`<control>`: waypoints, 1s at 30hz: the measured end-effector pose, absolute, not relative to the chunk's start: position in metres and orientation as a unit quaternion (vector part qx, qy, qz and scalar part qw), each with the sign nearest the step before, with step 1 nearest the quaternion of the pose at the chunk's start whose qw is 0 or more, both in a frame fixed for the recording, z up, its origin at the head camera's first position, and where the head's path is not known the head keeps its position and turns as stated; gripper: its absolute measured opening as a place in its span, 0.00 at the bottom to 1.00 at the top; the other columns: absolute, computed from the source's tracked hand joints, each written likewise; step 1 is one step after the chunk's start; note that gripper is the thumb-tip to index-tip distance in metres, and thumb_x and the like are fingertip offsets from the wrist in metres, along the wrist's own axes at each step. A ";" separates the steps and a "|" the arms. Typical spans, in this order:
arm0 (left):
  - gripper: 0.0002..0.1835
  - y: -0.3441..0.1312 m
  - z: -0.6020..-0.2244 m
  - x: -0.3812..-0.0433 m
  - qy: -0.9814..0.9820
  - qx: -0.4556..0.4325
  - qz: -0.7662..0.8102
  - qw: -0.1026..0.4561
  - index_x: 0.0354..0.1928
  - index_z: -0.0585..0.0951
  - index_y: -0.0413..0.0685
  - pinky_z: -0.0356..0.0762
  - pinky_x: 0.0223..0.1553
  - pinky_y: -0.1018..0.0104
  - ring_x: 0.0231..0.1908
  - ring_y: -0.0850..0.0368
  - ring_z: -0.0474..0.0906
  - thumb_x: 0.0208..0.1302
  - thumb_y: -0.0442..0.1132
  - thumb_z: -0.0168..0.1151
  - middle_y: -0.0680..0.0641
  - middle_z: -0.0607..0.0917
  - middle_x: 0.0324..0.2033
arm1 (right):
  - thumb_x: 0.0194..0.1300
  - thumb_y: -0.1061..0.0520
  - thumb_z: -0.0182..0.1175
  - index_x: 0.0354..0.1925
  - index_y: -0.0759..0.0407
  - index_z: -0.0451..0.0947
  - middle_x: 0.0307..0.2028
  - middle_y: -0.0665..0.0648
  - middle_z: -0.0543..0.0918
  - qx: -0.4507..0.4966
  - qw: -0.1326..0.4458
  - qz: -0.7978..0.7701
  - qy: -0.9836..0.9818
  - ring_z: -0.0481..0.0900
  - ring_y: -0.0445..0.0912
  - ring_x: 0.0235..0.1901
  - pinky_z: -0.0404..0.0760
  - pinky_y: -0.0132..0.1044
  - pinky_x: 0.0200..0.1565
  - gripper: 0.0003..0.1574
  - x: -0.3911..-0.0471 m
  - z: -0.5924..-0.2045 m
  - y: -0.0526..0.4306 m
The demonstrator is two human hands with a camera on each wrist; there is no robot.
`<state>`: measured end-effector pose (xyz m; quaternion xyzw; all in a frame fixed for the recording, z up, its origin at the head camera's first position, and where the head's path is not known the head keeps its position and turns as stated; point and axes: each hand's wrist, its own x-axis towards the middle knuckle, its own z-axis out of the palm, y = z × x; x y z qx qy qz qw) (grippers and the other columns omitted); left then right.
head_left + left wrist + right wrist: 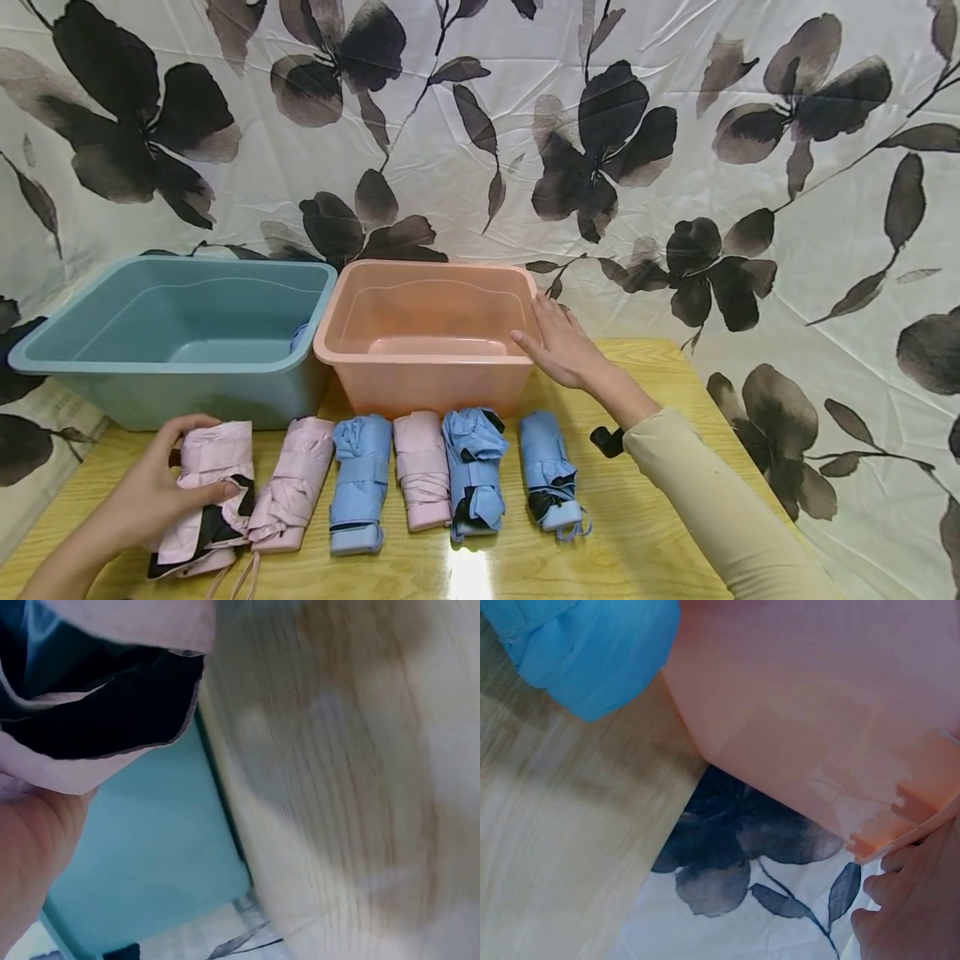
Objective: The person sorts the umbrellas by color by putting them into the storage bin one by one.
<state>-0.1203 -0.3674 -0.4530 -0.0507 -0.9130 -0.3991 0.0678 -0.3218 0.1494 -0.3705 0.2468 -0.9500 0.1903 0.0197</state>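
My left hand (153,492) grips a folded pink umbrella (217,458) at the left end of a row, thumb across its front and fingers round its far side. Its black lining shows near the lower end, and also in the left wrist view, where the pink cloth (142,619) hangs close to the camera. My right hand (562,346) rests on the right rim of a peach plastic bin (431,379), its fingers fairly straight. In the right wrist view the fingers (911,892) touch that bin's edge. Nearest that arm on the table is a blue folded umbrella (545,454).
A blue-green bin (217,392) stands left of the peach one, a bit of something blue (298,337) in its corner. More umbrellas lie in the row: pink (292,479), blue (360,483), pink (422,467), blue (474,475). Flower-printed cloth (465,167) hangs behind the wooden table (622,517).
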 end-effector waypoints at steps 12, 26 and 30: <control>0.54 -0.355 -0.421 -0.111 -0.850 -0.069 -0.487 0.188 0.71 0.64 0.61 0.77 0.37 0.80 0.45 0.74 0.75 0.46 0.12 0.73 0.61 0.72 0.53 | 0.81 0.31 0.39 0.82 0.68 0.41 0.82 0.66 0.43 0.246 0.019 0.190 -0.950 0.40 0.61 0.81 0.41 0.61 0.78 0.54 -0.320 -0.370 0.151; 0.55 -0.286 -0.352 -0.141 -0.678 -0.155 -0.690 0.203 0.74 0.61 0.50 0.82 0.47 0.76 0.55 0.61 0.75 0.47 0.03 0.59 0.48 0.70 0.62 | 0.81 0.31 0.38 0.82 0.67 0.41 0.83 0.65 0.42 0.242 0.015 0.193 -0.951 0.39 0.60 0.81 0.40 0.60 0.78 0.54 -0.319 -0.370 0.150; 0.51 -0.255 -0.332 -0.161 -0.645 -0.175 -0.712 0.215 0.73 0.62 0.49 0.82 0.48 0.74 0.56 0.56 0.76 0.49 0.04 0.58 0.45 0.70 0.63 | 0.81 0.30 0.38 0.82 0.67 0.41 0.83 0.65 0.42 0.243 0.015 0.191 -0.951 0.40 0.60 0.81 0.41 0.60 0.78 0.54 -0.320 -0.369 0.149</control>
